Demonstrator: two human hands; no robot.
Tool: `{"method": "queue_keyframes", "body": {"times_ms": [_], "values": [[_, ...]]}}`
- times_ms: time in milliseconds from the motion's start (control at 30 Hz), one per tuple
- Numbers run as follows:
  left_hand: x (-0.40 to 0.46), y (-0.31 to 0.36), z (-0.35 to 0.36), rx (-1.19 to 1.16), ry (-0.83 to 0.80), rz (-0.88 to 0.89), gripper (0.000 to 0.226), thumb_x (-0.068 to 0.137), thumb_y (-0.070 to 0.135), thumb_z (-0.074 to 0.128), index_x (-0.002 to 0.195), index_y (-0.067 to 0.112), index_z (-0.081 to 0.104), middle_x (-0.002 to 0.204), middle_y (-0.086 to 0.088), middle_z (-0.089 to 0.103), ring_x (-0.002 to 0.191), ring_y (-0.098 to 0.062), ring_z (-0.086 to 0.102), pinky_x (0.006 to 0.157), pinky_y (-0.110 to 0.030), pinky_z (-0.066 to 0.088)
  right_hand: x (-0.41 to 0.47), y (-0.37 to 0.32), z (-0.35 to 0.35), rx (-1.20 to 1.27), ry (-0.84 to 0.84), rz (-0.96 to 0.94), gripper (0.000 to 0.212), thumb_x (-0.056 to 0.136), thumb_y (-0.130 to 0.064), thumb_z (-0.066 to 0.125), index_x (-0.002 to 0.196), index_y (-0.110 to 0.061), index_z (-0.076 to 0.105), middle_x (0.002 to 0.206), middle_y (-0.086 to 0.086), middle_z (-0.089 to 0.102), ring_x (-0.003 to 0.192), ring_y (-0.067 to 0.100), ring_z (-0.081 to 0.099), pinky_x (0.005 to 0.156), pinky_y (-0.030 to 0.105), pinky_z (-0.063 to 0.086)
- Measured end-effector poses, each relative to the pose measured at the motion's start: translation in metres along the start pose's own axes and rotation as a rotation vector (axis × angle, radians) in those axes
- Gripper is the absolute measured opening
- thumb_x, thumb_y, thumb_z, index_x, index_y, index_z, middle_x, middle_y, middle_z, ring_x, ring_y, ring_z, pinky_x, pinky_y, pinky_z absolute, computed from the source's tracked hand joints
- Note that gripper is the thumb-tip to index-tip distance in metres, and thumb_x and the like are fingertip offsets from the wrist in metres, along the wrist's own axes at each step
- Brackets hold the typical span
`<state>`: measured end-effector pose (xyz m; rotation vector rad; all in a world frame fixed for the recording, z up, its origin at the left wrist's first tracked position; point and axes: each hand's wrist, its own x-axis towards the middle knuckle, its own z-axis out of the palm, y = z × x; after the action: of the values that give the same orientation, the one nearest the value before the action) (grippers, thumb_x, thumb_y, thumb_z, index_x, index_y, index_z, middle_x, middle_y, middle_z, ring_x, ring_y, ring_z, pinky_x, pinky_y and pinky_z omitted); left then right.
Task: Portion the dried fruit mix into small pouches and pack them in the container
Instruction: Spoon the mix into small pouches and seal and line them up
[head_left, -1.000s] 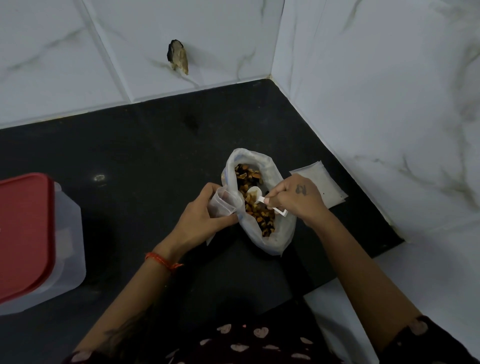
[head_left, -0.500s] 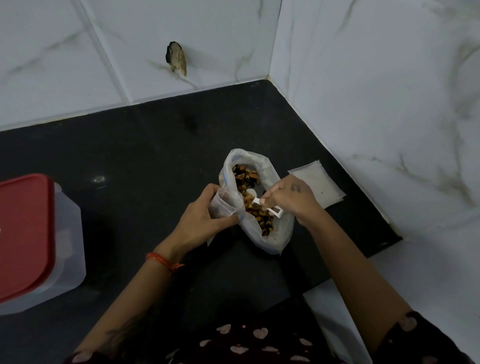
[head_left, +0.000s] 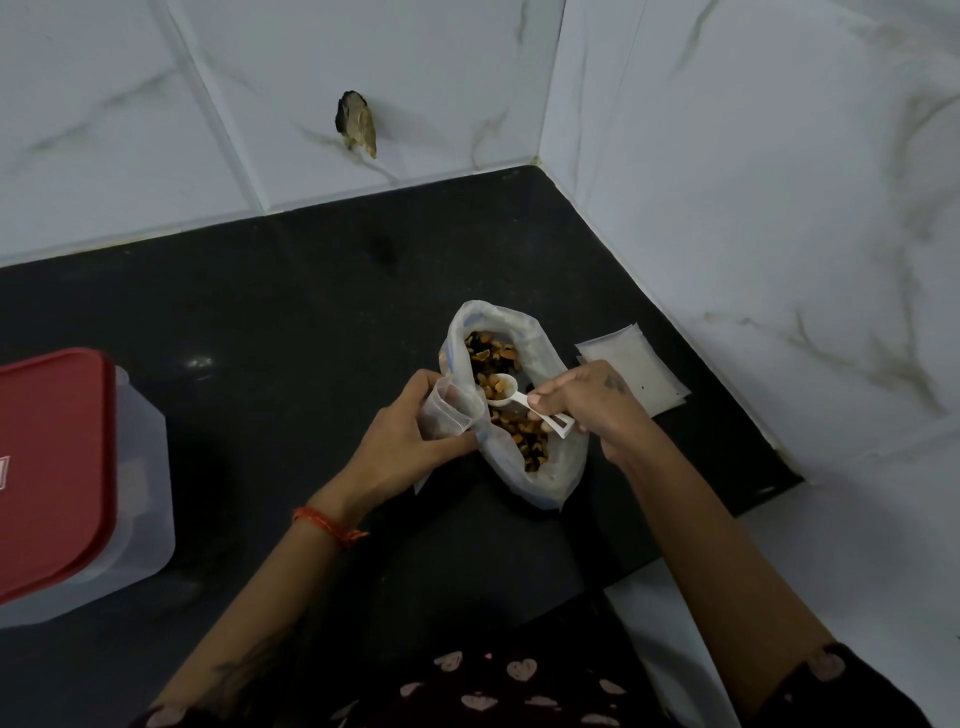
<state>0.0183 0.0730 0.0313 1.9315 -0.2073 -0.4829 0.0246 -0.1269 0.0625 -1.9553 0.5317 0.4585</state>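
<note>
An open plastic bag (head_left: 558, 467) of dried fruit mix (head_left: 519, 431) lies on the black counter (head_left: 291, 322). My left hand (head_left: 402, 441) grips a small clear pouch (head_left: 447, 410), its mouth held open beside the bag's left edge. A white plastic spoon (head_left: 511, 392) is pinched by its handle in my right hand (head_left: 587, 402). Its bowl carries a few pieces of fruit and hovers over the bag, close to the pouch's mouth. Flat empty pouches (head_left: 636, 374) lie in a stack to the right of the bag.
A clear plastic container (head_left: 140, 478) with a red lid (head_left: 52, 467) stands at the left edge of the counter. White marble-look tiled walls (head_left: 753, 208) close the corner behind and to the right. The counter ends at the right front (head_left: 769, 488).
The spoon has come up out of the fruit mix with a load and moved left toward the pouch. My left hand keeps the pouch in the same place.
</note>
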Motion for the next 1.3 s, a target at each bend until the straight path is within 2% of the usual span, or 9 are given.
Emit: {"method": "queue_keyframes", "body": {"times_ms": [167, 367, 500, 567, 667, 833, 967, 1167, 1300], "values": [[-0.002, -0.001, -0.003, -0.005, 0.027, 0.023, 0.043, 0.079, 0.027, 0.072, 0.113, 0.032, 0.046, 0.105, 0.017, 0.057, 0.092, 0.003, 0.058, 0.072, -0.015, 0.045, -0.003, 0.005, -0.002, 0.056, 0.052, -0.024, 0.012, 0.084, -0.011, 0.066, 0.077, -0.018, 0.072, 0.076, -0.004, 0.070, 0.081, 0.008, 0.058, 0.063, 0.023, 0.035], [0.001, -0.002, -0.009, 0.034, 0.089, 0.088, 0.040, 0.077, 0.028, 0.074, 0.104, 0.040, 0.047, 0.112, 0.013, 0.054, 0.103, -0.005, 0.054, 0.080, -0.026, 0.048, -0.012, 0.005, -0.011, 0.154, 0.088, -0.041, 0.012, 0.083, -0.012, 0.068, 0.094, -0.010, 0.073, 0.075, -0.002, 0.071, 0.055, -0.004, 0.060, 0.048, 0.011, 0.038], [0.003, 0.003, -0.013, 0.021, 0.119, 0.110, 0.042, 0.076, 0.031, 0.075, 0.108, 0.034, 0.049, 0.114, 0.011, 0.055, 0.104, -0.008, 0.055, 0.085, -0.032, 0.051, -0.029, -0.006, -0.014, 0.212, 0.063, -0.139, 0.008, 0.084, -0.009, 0.066, 0.084, -0.016, 0.072, 0.069, -0.006, 0.069, 0.049, -0.010, 0.058, 0.040, 0.005, 0.037], [0.002, 0.007, -0.014, 0.003, 0.119, 0.125, 0.042, 0.076, 0.033, 0.075, 0.109, 0.033, 0.049, 0.113, 0.012, 0.055, 0.104, -0.006, 0.055, 0.084, -0.030, 0.050, -0.039, -0.013, -0.012, 0.210, 0.032, -0.270, 0.015, 0.084, -0.010, 0.066, 0.079, -0.023, 0.071, 0.067, -0.009, 0.069, 0.057, -0.009, 0.061, 0.047, 0.004, 0.042], [0.001, 0.014, -0.015, -0.041, 0.105, 0.152, 0.039, 0.078, 0.031, 0.073, 0.109, 0.033, 0.050, 0.111, 0.016, 0.056, 0.103, -0.001, 0.055, 0.084, -0.025, 0.048, -0.042, -0.012, -0.001, -0.072, 0.114, -0.540, 0.018, 0.083, -0.019, 0.069, 0.082, -0.037, 0.069, 0.072, -0.015, 0.069, 0.074, 0.000, 0.065, 0.067, 0.014, 0.050], [0.000, 0.018, -0.015, -0.139, 0.070, 0.182, 0.039, 0.079, 0.017, 0.071, 0.109, 0.031, 0.050, 0.108, 0.009, 0.060, 0.099, 0.001, 0.060, 0.078, -0.016, 0.051, -0.038, -0.002, 0.016, -0.637, 0.557, -1.124, 0.018, 0.084, -0.025, 0.060, 0.088, -0.018, 0.075, 0.080, -0.005, 0.070, 0.071, 0.005, 0.060, 0.067, 0.007, 0.033], [0.001, 0.018, -0.014, -0.206, 0.071, 0.185, 0.041, 0.079, 0.014, 0.073, 0.111, 0.028, 0.050, 0.110, 0.002, 0.060, 0.099, -0.006, 0.061, 0.084, -0.024, 0.053, -0.030, 0.006, 0.021, -0.719, 0.745, -1.378, 0.017, 0.087, -0.019, 0.061, 0.086, -0.012, 0.077, 0.080, 0.003, 0.072, 0.069, 0.015, 0.065, 0.062, 0.023, 0.048], [0.001, 0.020, -0.011, -0.244, 0.046, 0.187, 0.042, 0.080, 0.008, 0.069, 0.112, 0.025, 0.047, 0.113, -0.002, 0.057, 0.095, 0.000, 0.060, 0.078, -0.013, 0.049, -0.025, 0.012, 0.024, -0.634, 0.869, -1.447, 0.024, 0.093, -0.016, 0.054, 0.087, -0.010, 0.077, 0.082, 0.006, 0.073, 0.069, 0.019, 0.067, 0.057, 0.032, 0.053], [0.001, 0.020, -0.012, -0.225, 0.036, 0.181, 0.043, 0.081, 0.012, 0.069, 0.111, 0.032, 0.046, 0.114, 0.008, 0.056, 0.100, 0.006, 0.057, 0.077, -0.013, 0.049, -0.025, 0.010, 0.026, -0.360, 0.728, -1.210, 0.010, 0.082, -0.013, 0.070, 0.090, -0.012, 0.076, 0.084, 0.000, 0.072, 0.075, 0.011, 0.065, 0.067, 0.024, 0.052]]}}
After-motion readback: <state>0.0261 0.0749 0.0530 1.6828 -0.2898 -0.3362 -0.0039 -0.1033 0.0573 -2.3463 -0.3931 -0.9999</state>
